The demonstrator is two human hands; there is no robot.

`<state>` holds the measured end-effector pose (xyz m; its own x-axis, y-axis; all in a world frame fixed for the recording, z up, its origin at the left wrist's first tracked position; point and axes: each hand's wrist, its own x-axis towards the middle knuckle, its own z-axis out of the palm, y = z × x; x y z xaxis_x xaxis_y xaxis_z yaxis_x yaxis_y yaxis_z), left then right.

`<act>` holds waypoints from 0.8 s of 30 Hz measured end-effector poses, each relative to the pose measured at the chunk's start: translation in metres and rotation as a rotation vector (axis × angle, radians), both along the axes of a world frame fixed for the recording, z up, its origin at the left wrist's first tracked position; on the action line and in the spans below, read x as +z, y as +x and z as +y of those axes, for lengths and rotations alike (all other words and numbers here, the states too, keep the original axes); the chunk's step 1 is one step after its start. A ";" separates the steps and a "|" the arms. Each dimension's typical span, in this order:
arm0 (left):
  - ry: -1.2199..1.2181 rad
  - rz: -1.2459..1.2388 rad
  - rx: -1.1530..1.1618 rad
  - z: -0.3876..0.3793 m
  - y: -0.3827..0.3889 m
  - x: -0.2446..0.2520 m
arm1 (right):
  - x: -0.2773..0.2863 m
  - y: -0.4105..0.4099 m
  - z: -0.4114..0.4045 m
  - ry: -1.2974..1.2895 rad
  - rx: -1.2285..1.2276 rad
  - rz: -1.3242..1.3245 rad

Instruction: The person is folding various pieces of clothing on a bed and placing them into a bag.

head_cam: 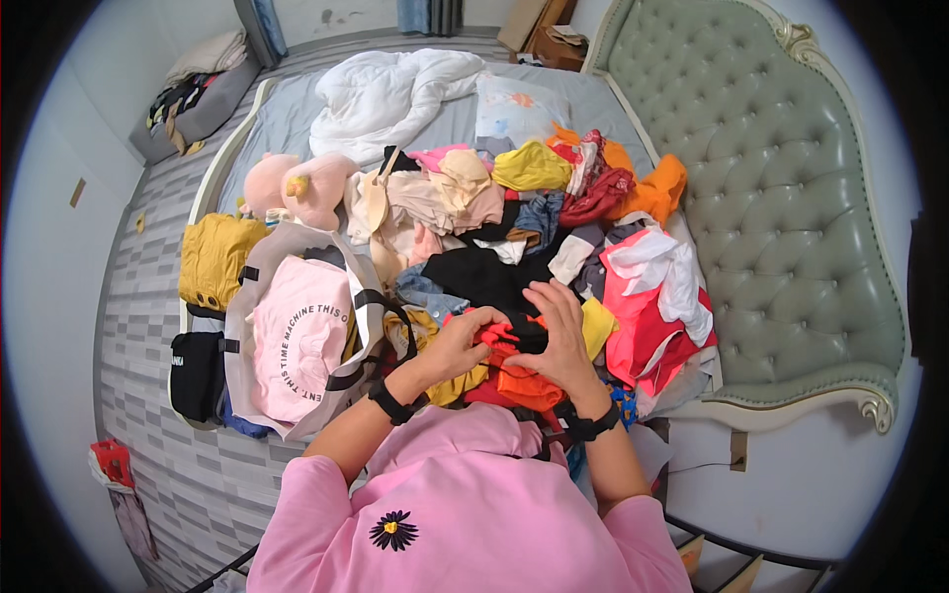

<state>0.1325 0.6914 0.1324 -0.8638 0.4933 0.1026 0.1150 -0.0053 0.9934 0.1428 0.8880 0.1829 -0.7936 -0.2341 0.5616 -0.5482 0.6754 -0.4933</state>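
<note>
Before me a large heap of clothes lies on the bed. My left hand (465,342) curls over a bright red-orange garment (528,384) at the near side of the heap. Whether its fingers pinch the cloth cannot be made out. My right hand (560,330) is held over the same garment, fingers and thumb spread, with nothing visible in it. A black garment (474,278) lies just beyond both hands. Yellow cloth (599,330) shows beside my right hand, and a mustard garment (456,385) lies below my left wrist.
To the left stands a white bag (239,326) with black handles, holding a folded pink printed garment (300,333). Pink plush toys (319,189) sit behind it. A white quilt (393,96) and a pillow (519,107) lie farther back. The tufted green headboard (771,185) rises at right.
</note>
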 end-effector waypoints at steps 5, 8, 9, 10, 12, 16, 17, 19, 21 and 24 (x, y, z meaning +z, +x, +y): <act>-0.077 0.036 0.009 0.014 -0.008 -0.018 | -0.054 0.011 0.040 -0.075 0.171 -0.369; -0.211 0.115 0.054 0.006 -0.010 -0.030 | -0.077 0.034 0.085 -0.162 -0.144 -0.571; -0.209 0.065 0.036 0.000 -0.011 -0.034 | -0.080 0.043 0.111 -0.227 -0.199 -0.774; -0.210 0.008 0.037 -0.006 -0.011 -0.038 | -0.081 0.055 0.137 -0.224 -0.273 -0.717; -0.220 -0.115 0.051 -0.018 -0.008 -0.053 | -0.077 0.083 0.190 -0.246 -0.394 -0.660; -0.224 -0.282 0.104 -0.029 0.003 -0.082 | -0.051 0.136 0.268 -0.104 -0.687 -0.667; -0.233 -0.301 0.118 -0.029 0.006 -0.087 | -0.057 0.142 0.284 -0.106 -0.699 -0.671; -0.248 -0.341 0.097 -0.030 0.011 -0.106 | -0.089 0.151 0.318 0.263 -0.933 -0.668; -0.268 -0.382 0.090 -0.026 0.014 -0.115 | -0.134 0.147 0.332 0.342 -1.027 -0.685; -0.303 -0.389 0.109 -0.015 0.016 -0.108 | -0.190 0.118 0.311 0.260 -1.182 -0.805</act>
<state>0.1485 0.6769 0.0239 -0.8577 0.3561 -0.3710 -0.2803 0.2810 0.9179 0.2604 1.1995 -0.0071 -0.6650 0.7431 -0.0754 0.7413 0.6443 -0.1881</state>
